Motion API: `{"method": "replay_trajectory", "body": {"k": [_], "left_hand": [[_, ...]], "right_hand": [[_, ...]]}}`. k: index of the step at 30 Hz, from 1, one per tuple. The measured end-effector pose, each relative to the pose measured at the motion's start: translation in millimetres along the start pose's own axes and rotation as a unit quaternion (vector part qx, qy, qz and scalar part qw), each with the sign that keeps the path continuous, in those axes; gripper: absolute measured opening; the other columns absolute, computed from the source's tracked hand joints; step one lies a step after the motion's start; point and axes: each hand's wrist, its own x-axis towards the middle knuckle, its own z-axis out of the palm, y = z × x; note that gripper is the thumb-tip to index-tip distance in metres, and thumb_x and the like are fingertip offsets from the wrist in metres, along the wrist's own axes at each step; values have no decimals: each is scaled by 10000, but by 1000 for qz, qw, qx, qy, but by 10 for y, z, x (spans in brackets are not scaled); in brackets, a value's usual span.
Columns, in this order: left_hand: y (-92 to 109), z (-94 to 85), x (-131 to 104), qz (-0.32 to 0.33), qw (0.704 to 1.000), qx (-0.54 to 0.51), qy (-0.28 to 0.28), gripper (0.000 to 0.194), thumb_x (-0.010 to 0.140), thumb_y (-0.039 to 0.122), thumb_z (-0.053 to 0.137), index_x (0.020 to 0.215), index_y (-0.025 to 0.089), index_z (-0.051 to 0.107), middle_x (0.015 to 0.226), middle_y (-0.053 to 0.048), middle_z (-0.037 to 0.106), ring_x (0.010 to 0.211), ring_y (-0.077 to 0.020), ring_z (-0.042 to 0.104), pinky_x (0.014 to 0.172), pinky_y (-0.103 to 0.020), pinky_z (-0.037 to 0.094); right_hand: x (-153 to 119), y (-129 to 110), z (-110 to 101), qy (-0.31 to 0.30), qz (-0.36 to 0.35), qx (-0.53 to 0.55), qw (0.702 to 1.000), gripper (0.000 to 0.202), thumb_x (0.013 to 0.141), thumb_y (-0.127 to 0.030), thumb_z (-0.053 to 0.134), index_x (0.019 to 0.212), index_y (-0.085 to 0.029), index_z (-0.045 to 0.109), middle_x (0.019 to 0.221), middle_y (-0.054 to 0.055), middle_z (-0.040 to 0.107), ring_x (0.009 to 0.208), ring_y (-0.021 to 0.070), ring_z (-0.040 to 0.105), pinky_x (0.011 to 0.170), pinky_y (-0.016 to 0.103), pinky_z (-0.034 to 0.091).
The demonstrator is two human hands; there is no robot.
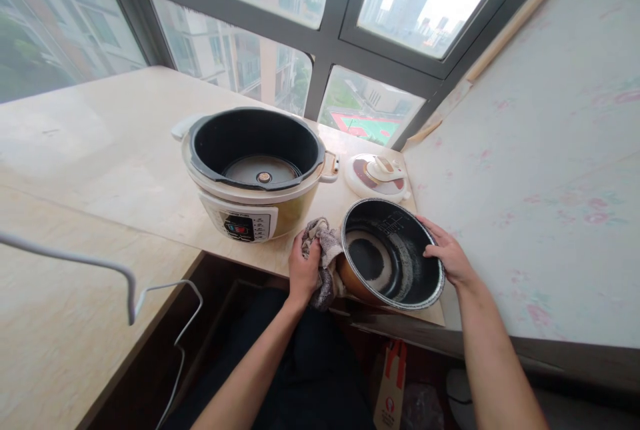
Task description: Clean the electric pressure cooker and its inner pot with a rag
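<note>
A dark inner pot [400,250] with a worn, pale-ringed bottom is tilted at the counter's front edge, its opening facing me. My right hand [446,253] grips its right rim, thumb inside and fingers outside. Bunched in my left hand [304,269] is a grey and beige cloth [327,270], which meets the pot's outer left side. To the left stands the white cooker body [295,207], open at the top, with a control panel on its front. Behind the pot lies the white and brown lid [377,178].
The pale counter [90,143] runs along windows, with a flowered wall [540,217] at the right. A white cable [193,283] hangs at the lower left. Below the counter are a paper bag [390,390] and a clear plastic bag [423,407].
</note>
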Motion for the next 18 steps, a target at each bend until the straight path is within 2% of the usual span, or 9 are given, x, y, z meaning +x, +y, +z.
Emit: {"method": "replay_trajectory", "body": {"k": [2,4,7,9,12,14,16,18], "left_hand": [[-2,0,-1,-3,1000,0,1,425,917,390,564,1267,152,613,1321,-142,642,1258,-266,580,1105,-404,414],[-4,2,-3,-5,1000,2,2,423,915,387,569,1262,151,615,1321,-145,642,1259,-268,579,1106,-405,413],[-6,3,-4,1,1000,2,3,429,917,395,563,1260,143,615,1317,-150,642,1253,-269,582,1103,-406,414],[-9,3,-3,9,1000,0,2,435,919,409,558,1254,138,617,1307,-152,647,1243,-271,587,1098,-412,417],[-17,5,-2,16,1000,1,4,452,917,431,554,1246,128,620,1296,-160,650,1232,-279,592,1090,-425,422],[-24,5,-3,15,1000,3,9,459,917,438,553,1244,124,620,1297,-164,649,1234,-284,590,1090,-433,421],[-27,3,-4,13,1000,6,12,455,915,439,555,1240,129,621,1294,-163,651,1233,-286,590,1089,-436,422],[-26,-3,-4,13,1000,8,11,445,915,438,556,1235,136,623,1287,-159,654,1229,-284,594,1086,-435,425]], "right_hand": [[95,-30,18,-19,3,-10,1000,816,497,-141,664,1310,-219,651,1361,55,644,1354,320,503,1201,513,286],[145,-42,34,-4,0,-24,1000,824,505,-165,713,1323,-221,636,1403,65,613,1379,322,480,1205,520,282],[69,-11,59,91,-19,-30,995,901,514,-234,810,1381,-191,569,1494,133,520,1415,317,444,1195,479,321],[-99,48,99,164,-30,-17,986,920,556,-300,835,1409,-152,523,1493,179,508,1410,313,454,1186,451,349],[-479,182,256,234,-35,10,971,898,637,-404,819,1424,-130,485,1504,184,488,1409,312,451,1203,439,331],[-748,275,435,254,-44,5,966,889,678,-459,811,1438,-146,472,1521,156,465,1406,312,444,1209,443,317],[-964,348,639,242,-57,-10,968,850,727,-469,785,1452,-165,462,1426,130,552,1317,310,521,1176,469,360],[-1090,392,808,261,-76,-19,962,810,767,-439,741,1472,-177,441,1356,108,590,1252,292,554,1146,465,388]]}}
